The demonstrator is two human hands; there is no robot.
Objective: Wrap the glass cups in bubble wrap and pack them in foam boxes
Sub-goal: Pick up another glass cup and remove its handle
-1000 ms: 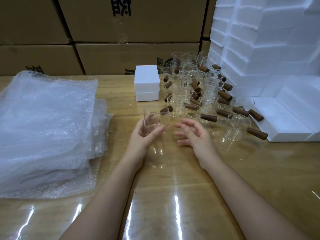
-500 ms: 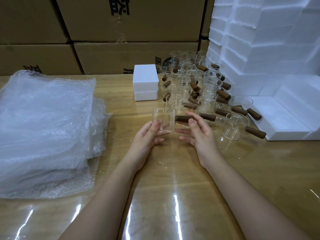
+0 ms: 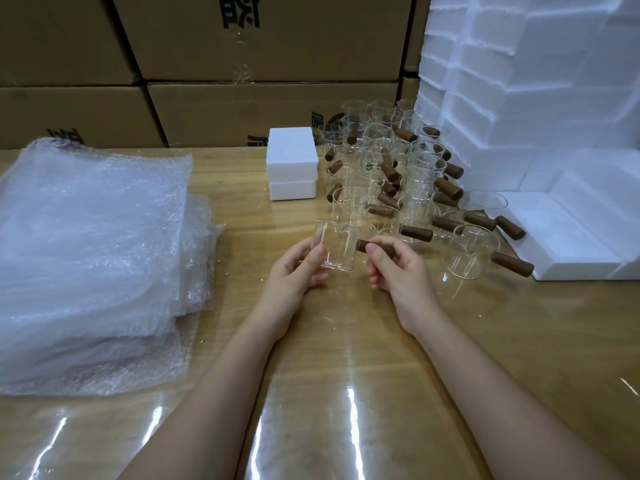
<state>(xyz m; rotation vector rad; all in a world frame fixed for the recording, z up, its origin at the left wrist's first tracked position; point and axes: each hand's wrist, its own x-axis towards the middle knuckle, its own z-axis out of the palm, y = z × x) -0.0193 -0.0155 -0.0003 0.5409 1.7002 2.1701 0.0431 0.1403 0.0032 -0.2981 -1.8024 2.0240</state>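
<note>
A clear glass cup (image 3: 338, 247) with a brown wooden handle is held just above the wooden table (image 3: 346, 341) at its middle. My left hand (image 3: 294, 275) grips the glass body from the left with thumb and fingers. My right hand (image 3: 398, 268) pinches the wooden handle on the cup's right side. Behind them stands a crowd of several more glass cups (image 3: 398, 174) with wooden handles. A thick stack of bubble wrap sheets (image 3: 90, 258) lies on the left. A small closed white foam box (image 3: 292, 162) sits at the back centre.
Tall stacks of white foam boxes (image 3: 536, 81) fill the right side, with low foam pieces (image 3: 568, 237) on the table by the cups. Cardboard cartons (image 3: 259, 46) form a wall behind the table. Small crumbs lie on the glossy tabletop.
The cup was held upright by my left hand alone; it has turned so its handle points right, and my right hand has closed on the handle.
</note>
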